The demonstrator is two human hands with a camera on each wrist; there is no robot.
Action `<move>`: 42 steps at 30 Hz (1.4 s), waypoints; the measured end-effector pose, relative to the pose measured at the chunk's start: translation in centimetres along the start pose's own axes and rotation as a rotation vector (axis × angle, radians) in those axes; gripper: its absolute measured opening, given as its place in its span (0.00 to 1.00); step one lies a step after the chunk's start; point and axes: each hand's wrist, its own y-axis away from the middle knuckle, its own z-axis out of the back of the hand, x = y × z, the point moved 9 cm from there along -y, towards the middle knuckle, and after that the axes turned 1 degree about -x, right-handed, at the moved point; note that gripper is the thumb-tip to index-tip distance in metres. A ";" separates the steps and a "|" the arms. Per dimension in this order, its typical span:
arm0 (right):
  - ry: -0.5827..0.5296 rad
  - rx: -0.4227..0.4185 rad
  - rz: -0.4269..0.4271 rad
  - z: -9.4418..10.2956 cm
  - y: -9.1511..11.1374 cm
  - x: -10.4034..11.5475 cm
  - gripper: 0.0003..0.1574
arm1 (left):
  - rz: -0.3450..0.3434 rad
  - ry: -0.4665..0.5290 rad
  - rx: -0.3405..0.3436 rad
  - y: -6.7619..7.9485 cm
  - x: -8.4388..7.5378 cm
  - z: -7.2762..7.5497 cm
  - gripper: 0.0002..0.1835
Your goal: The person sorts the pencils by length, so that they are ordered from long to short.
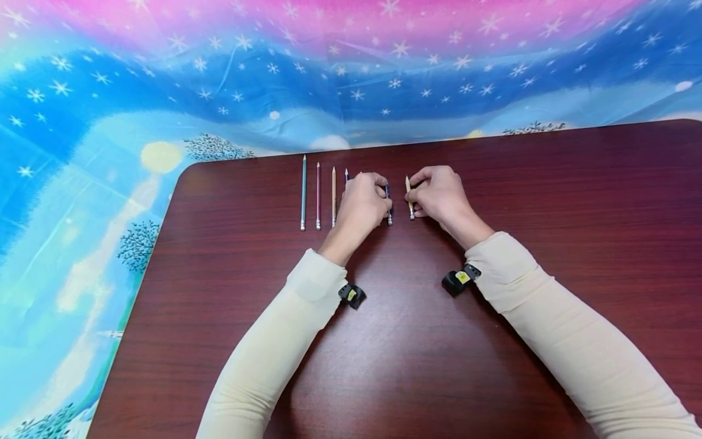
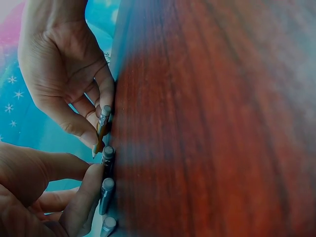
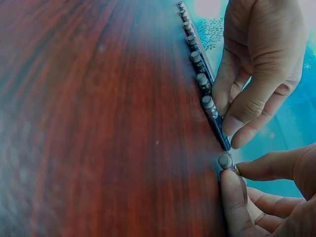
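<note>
My left hand (image 1: 360,201) pinches a short dark blue pencil (image 1: 389,210) between thumb and fingers; in the right wrist view those fingertips are on the dark blue pencil (image 3: 217,124) below its eraser. To its right, my right hand (image 1: 440,192) pinches a yellow pencil (image 1: 410,201), point away from me and eraser toward me. In the left wrist view the yellow pencil (image 2: 102,127) sits between thumb and fingers. Left of my hands lie a teal pencil (image 1: 303,195), a maroon pencil (image 1: 318,195) and a tan pencil (image 1: 333,189). My left hand partly hides another dark pencil (image 1: 347,174).
The pencils form a row of several, erasers toward me, on a dark red-brown wooden table (image 1: 219,274). A snowflake-patterned cloth (image 1: 329,79) hangs behind the far edge and along the left side. Wrist cameras (image 1: 460,279) are strapped at both cream sleeves.
</note>
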 end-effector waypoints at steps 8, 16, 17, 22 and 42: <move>0.010 -0.002 0.003 0.2 0.1 0.0 0.17 | -0.059 -0.019 -0.024 0.1 -0.3 0.1 0.21; 0.020 0.002 0.004 0.2 0.1 0.0 0.17 | -0.115 -0.048 -0.050 0.1 -0.6 0.2 0.21; 0.020 0.002 0.005 0.1 0.1 0.0 0.18 | -0.124 -0.049 -0.055 0.2 -0.6 0.2 0.21; 0.029 0.003 0.006 0.2 0.1 0.1 0.18 | -0.159 -0.054 -0.076 0.2 -0.8 0.4 0.21; 0.015 0.003 0.002 0.1 0.0 0.0 0.17 | -0.188 -0.069 -0.090 0.4 -1.0 0.7 0.21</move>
